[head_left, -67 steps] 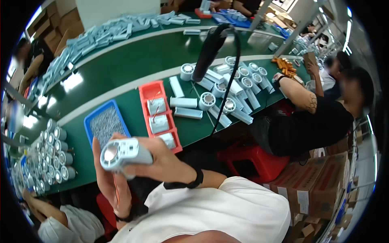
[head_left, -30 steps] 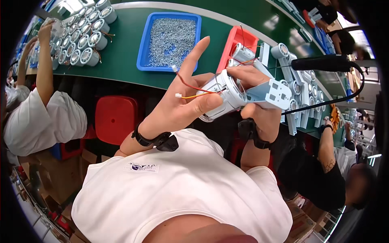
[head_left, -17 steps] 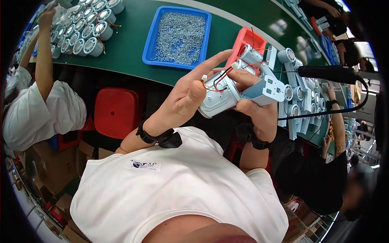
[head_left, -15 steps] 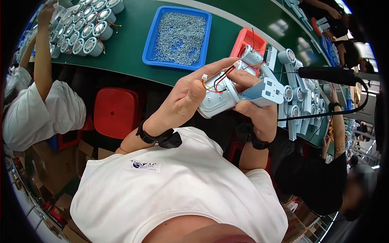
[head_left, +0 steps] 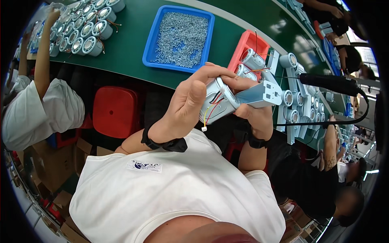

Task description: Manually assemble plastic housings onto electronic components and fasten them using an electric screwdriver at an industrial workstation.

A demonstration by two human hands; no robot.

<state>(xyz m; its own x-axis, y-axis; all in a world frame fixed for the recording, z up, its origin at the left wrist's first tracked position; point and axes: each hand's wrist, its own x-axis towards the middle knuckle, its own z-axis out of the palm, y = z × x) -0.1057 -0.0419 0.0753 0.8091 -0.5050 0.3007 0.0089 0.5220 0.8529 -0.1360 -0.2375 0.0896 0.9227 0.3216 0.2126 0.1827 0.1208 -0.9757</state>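
In front of my chest is a pale blue-white rounded housing (head_left: 221,111) with red, black and yellow wires, tilted between my hands. A small white connector (head_left: 204,128) dangles from its wires at the lower side. My left hand (head_left: 182,103) is curled around the housing's left and far side, its thumb raised off the surface. A pale blue folded metal bracket (head_left: 253,96) with punched holes sticks out to the right of the housing. My right hand (head_left: 259,117) grips the bracket where it meets the housing, thumb below and fingers above; some fingertips are hidden.
A blue tray (head_left: 148,54) of small screws sits on the green table (head_left: 125,48). Right of it stand a red bin (head_left: 239,50) and several bracketed housings (head_left: 288,60). A black tool (head_left: 328,79) with a cable hangs at the right. A red stool (head_left: 113,111) and co-workers flank me.
The housing has turned in my hands, and its white connector has swung from the upper side to hang below. Both hands still hold the piece. The co-worker's arm at right has lowered.
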